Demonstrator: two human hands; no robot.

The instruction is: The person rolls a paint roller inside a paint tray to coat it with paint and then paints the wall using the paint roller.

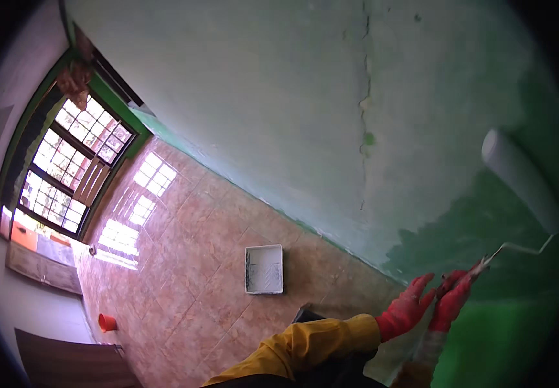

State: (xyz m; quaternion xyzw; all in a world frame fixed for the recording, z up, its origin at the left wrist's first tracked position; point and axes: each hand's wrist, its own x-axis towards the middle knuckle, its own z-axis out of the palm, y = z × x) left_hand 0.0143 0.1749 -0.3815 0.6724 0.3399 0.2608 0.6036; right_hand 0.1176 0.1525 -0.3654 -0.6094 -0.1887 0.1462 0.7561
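Note:
My right hand [451, 301], in a red glove, is closed around the handle of a paint roller [517, 176]. A bent wire frame joins the handle to the long white roller cover, which lies at the wall [279, 103] on the right. Darker, wet-looking patches spread over the pale greenish wall around the roller. Beside the right hand is my left hand [403, 312], also red-gloved, with its fingers stretched and apart and nothing in it. I cannot tell whether its fingertips touch the right hand. A mustard-yellow sleeve covers the left forearm.
A paint tray [282, 270] with white paint sits on the glossy tiled floor [195, 258]. Farther left are a red bucket [107, 322], a dark brown panel [72, 362] and a barred window [72, 161]. A vertical crack [365, 103] runs down the wall.

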